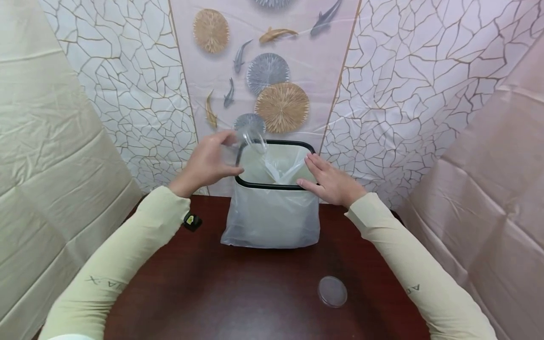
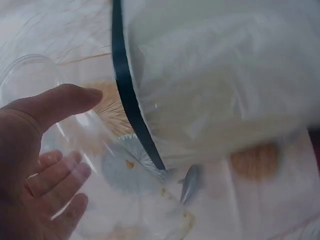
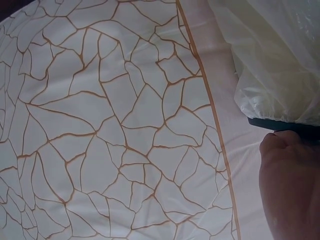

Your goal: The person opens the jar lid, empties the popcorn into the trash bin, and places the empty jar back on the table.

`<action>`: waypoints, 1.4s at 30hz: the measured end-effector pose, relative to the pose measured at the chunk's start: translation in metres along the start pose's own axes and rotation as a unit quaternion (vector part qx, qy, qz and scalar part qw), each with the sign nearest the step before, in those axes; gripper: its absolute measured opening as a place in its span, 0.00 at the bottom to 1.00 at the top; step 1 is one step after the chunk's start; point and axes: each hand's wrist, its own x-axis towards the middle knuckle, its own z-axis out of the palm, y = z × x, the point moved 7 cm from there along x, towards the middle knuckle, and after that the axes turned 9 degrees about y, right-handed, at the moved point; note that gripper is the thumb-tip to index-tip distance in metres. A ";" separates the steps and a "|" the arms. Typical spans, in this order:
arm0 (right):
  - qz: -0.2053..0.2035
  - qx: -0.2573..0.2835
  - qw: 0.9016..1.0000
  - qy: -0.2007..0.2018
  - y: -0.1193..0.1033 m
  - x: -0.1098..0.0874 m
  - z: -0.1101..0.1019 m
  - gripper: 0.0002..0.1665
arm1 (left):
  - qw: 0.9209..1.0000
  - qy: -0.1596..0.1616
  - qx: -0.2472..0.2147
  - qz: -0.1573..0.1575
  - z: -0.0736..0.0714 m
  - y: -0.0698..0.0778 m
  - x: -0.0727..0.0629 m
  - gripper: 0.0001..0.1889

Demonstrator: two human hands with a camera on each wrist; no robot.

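Note:
A pale waste bin with a black rim (image 1: 272, 186) stands at the back of the table, a translucent plastic bag (image 1: 272, 222) draped down its outside. My left hand (image 1: 206, 160) is at the rim's left side and holds a clear plastic container (image 2: 135, 185), with the thumb on one side and the fingers behind it. In the head view this container is blurred and hard to make out. Brownish specks mark its lower end in the left wrist view. My right hand (image 1: 333, 182) rests on the rim's right side, fingers fairly straight.
A round clear lid (image 1: 332, 292) lies on the dark red-brown table (image 1: 238, 293), towards the front right. Behind the bin hangs a patterned cloth backdrop (image 1: 408, 94), with beige cloth (image 1: 55, 141) on both sides. A small black object (image 1: 192, 221) is by the left cuff.

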 end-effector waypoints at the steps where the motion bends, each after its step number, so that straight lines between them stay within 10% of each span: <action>1: 0.002 0.001 1.000 0.000 0.000 0.000 0.000 0.56 | 0.999 0.015 -0.034 -0.015 0.000 -0.005 -0.003 0.39; 9: 0.008 0.006 1.000 0.002 0.002 -0.003 0.001 0.56 | 0.961 0.115 -0.230 -0.107 0.004 -0.043 -0.033 0.32; 18: 0.010 0.007 1.000 0.007 -0.002 -0.003 0.001 0.56 | 0.922 0.182 -0.295 -0.170 0.024 -0.098 -0.080 0.33; 29: 0.006 0.021 1.000 0.017 -0.006 0.002 0.000 0.55 | 0.925 0.199 -0.234 -0.225 0.072 -0.169 -0.141 0.37; 42: -0.002 0.028 0.999 0.017 -0.010 0.003 0.003 0.55 | 0.919 0.174 -0.246 -0.255 0.107 -0.198 -0.185 0.40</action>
